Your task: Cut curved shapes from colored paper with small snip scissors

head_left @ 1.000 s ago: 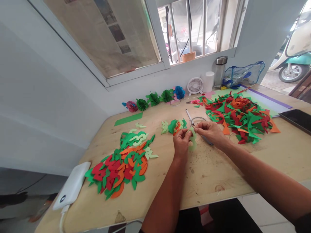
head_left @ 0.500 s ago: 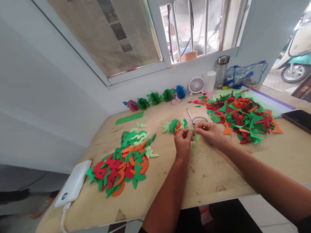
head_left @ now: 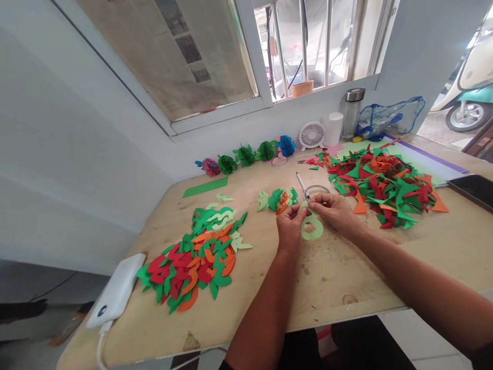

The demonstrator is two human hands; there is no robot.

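Observation:
A light green paper piece (head_left: 313, 228) with a ringed lower part hangs between my hands. My left hand (head_left: 289, 223) pinches its upper end, and the fingertips of my right hand (head_left: 333, 211) close on the same end from the right. Just beyond my left hand stands a small green and orange folded paper shape (head_left: 281, 200), with light green folded pieces (head_left: 262, 201) to its left. Behind my right hand lie a white pen (head_left: 302, 184) and a round wire-like ring (head_left: 318, 187), partly hidden by the fingers.
Curved red, orange and green cutouts (head_left: 200, 257) are heaped at left, near a white power bank (head_left: 116, 290). Paper scraps (head_left: 385, 180) pile up at right beside a phone (head_left: 473, 189). Paper flowers (head_left: 245, 155), a small fan (head_left: 311, 135) and a bottle (head_left: 352, 114) line the wall.
The light green paper has turned, and its ringed lower part now shows clearly below my fingers. Both hands have stayed almost in place.

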